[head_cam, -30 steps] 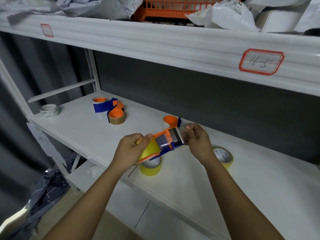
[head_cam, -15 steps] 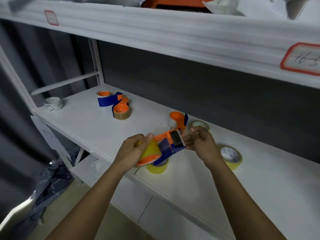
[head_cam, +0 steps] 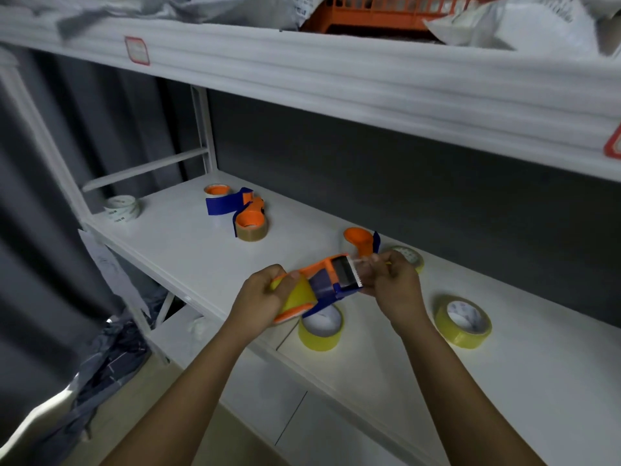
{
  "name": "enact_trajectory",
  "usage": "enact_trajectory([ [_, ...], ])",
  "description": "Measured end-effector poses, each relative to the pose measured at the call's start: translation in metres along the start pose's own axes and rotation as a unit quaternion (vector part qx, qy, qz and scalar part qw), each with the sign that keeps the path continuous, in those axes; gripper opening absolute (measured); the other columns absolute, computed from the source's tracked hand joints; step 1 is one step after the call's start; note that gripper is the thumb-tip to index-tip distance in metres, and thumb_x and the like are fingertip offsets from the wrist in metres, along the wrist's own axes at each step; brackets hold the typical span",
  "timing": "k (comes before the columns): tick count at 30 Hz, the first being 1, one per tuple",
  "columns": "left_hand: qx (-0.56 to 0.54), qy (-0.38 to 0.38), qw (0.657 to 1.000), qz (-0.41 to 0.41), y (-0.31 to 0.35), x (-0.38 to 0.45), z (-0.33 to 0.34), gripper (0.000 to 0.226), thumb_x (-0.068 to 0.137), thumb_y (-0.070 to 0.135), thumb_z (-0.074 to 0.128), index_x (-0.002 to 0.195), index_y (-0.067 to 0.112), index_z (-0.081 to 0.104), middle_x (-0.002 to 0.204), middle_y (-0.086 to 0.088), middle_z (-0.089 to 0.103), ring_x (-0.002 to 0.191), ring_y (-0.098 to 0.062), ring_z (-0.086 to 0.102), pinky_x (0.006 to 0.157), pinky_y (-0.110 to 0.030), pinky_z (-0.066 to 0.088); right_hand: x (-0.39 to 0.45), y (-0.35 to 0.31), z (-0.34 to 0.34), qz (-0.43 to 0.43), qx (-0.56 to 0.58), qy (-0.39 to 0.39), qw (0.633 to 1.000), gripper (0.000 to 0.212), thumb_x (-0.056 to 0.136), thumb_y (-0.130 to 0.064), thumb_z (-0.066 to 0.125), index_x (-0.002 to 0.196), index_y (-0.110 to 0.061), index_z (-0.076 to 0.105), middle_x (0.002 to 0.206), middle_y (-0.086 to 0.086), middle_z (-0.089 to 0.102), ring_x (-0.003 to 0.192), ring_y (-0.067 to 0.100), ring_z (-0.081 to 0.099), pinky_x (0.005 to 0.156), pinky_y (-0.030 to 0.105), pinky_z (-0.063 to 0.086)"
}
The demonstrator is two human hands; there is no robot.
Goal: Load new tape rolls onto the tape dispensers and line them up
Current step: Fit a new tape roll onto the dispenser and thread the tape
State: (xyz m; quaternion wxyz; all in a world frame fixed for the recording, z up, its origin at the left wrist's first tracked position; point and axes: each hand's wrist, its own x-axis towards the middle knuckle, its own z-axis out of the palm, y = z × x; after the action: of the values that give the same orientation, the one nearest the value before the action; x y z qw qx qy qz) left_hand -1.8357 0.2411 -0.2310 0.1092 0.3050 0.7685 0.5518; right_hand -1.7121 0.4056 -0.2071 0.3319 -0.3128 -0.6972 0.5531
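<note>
Above the white shelf (head_cam: 188,250) I hold an orange-and-blue tape dispenser (head_cam: 331,279) carrying a yellow tape roll (head_cam: 297,294). My left hand (head_cam: 265,297) grips the roll end. My right hand (head_cam: 391,284) pinches the tape end at the toothed blade. Under the dispenser lies a loose yellow roll (head_cam: 321,327), another (head_cam: 463,322) sits to the right, and a third (head_cam: 408,258) shows behind my right hand. A dispenser (head_cam: 361,242) stands behind my hands. Two more dispensers (head_cam: 247,213) lie at the far left, one with a brown roll.
A white tape roll (head_cam: 122,206) rests at the shelf's left end by the upright post (head_cam: 205,132). The upper shelf (head_cam: 369,82) hangs overhead with an orange crate (head_cam: 376,11) and plastic bags. Crumpled bags (head_cam: 100,358) lie on the floor at lower left.
My view has drifted a little between frames. Both hands stay on the dispenser. My right fingers have drawn the tape end up toward the blade.
</note>
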Motion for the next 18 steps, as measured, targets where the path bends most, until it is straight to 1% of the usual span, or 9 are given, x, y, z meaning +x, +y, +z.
enact_trajectory([
  [2, 0.003, 0.0, 1.0, -0.001, 0.002, 0.002, -0.006, 0.034, 0.092, 0.034, 0.052, 0.061, 0.023, 0.044, 0.059, 0.005, 0.045, 0.06, -0.008, 0.048, 0.059, -0.023, 0.039, -0.002, -0.005, 0.007, 0.005, 0.019, -0.003, 1.0, 0.019, 0.099, -0.016, 0.044, 0.083, -0.008, 0.049, 0.081, 0.012, 0.062, 0.074, 0.021, 0.065, 0.055, 0.028, 0.056],
  [4, 0.005, 0.0, 1.0, -0.009, 0.002, 0.004, -0.012, 0.031, 0.092, 0.034, 0.052, 0.066, 0.019, 0.049, 0.065, 0.001, 0.05, 0.066, -0.011, 0.051, 0.062, -0.023, 0.04, -0.003, -0.011, 0.011, 0.022, 0.063, -0.01, 0.998, 0.018, 0.1, -0.012, 0.039, 0.086, -0.005, 0.048, 0.073, 0.01, 0.061, 0.059, 0.013, 0.064, 0.046, 0.021, 0.053],
  [6, 0.004, 0.013, 1.0, -0.02, 0.001, 0.005, -0.019, 0.028, 0.091, 0.033, 0.055, 0.068, 0.017, 0.053, 0.069, -0.002, 0.054, 0.071, -0.015, 0.055, 0.065, -0.027, 0.043, -0.002, -0.017, 0.012, 0.028, 0.057, -0.045, 0.997, 0.019, 0.101, -0.012, 0.036, 0.087, -0.006, 0.048, 0.067, 0.009, 0.06, 0.049, 0.009, 0.062, 0.045, 0.02, 0.052],
  [8, -0.008, 0.035, 0.999, -0.031, 0.0, 0.007, -0.025, 0.029, 0.088, 0.032, 0.058, 0.064, 0.017, 0.054, 0.068, -0.003, 0.055, 0.073, -0.018, 0.056, 0.066, -0.029, 0.043, -0.001, -0.023, 0.012, 0.036, 0.048, -0.09, 0.994, 0.02, 0.101, -0.015, 0.038, 0.091, -0.004, 0.051, 0.066, 0.008, 0.064, 0.051, 0.009, 0.065, 0.048, 0.02, 0.053],
  [9, -0.021, 0.045, 0.998, -0.036, 0.001, 0.008, -0.028, 0.03, 0.088, 0.032, 0.059, 0.065, 0.015, 0.054, 0.068, -0.003, 0.055, 0.072, -0.018, 0.055, 0.065, -0.028, 0.043, 0.0, -0.027, 0.012, 0.045, 0.067, -0.101, 0.992, 0.02, 0.1, -0.017, 0.041, 0.094, -0.002, 0.053, 0.068, 0.008, 0.066, 0.055, 0.01, 0.067, 0.051, 0.02, 0.054],
  [11, -0.063, 0.064, 0.995, -0.044, 0.004, 0.01, -0.033, 0.032, 0.087, 0.032, 0.06, 0.066, 0.008, 0.056, 0.067, -0.005, 0.053, 0.069, -0.015, 0.053, 0.062, -0.027, 0.041, 0.002, -0.032, 0.013, 0.076, 0.143, -0.111, 0.981, 0.021, 0.098, -0.018, 0.048, 0.098, 0.001, 0.057, 0.081, 0.012, 0.069, 0.068, 0.016, 0.07, 0.06, 0.023, 0.056],
  [13, -0.108, 0.073, 0.99, -0.052, 0.011, 0.012, -0.037, 0.03, 0.087, 0.03, 0.06, 0.065, 0.009, 0.057, 0.066, -0.002, 0.054, 0.069, -0.013, 0.052, 0.061, -0.026, 0.041, 0.0, -0.037, 0.017, 0.119, 0.218, -0.126, 0.96, 0.018, 0.094, -0.019, 0.054, 0.095, -0.003, 0.061, 0.084, 0.01, 0.069, 0.075, 0.017, 0.07, 0.066, 0.025, 0.057],
  [15, -0.14, 0.067, 0.986, -0.064, 0.018, 0.014, -0.04, 0.023, 0.087, 0.031, 0.06, 0.068, 0.018, 0.061, 0.073, 0.001, 0.059, 0.075, -0.015, 0.055, 0.063, -0.027, 0.043, -0.002, -0.04, 0.024, 0.163, 0.257, -0.148, 0.941, 0.012, 0.092, -0.023, 0.057, 0.089, -0.012, 0.063, 0.078, 0.002, 0.069, 0.07, 0.012, 0.068, 0.064, 0.023, 0.055],
  [18, -0.195, 0.072, 0.975, -0.082, 0.028, 0.016, -0.046, 0.008, 0.088, 0.033, 0.058, 0.087, 0.027, 0.062, 0.092, -0.001, 0.063, 0.087, -0.021, 0.059, 0.069, -0.031, 0.047, -0.008, -0.042, 0.033, 0.211, 0.275, -0.168, 0.923, 0.008, 0.093, -0.018, 0.056, 0.095, -0.017, 0.063, 0.073, -0.001, 0.066, 0.059, 0.009, 0.06, 0.055, 0.019, 0.05],
])
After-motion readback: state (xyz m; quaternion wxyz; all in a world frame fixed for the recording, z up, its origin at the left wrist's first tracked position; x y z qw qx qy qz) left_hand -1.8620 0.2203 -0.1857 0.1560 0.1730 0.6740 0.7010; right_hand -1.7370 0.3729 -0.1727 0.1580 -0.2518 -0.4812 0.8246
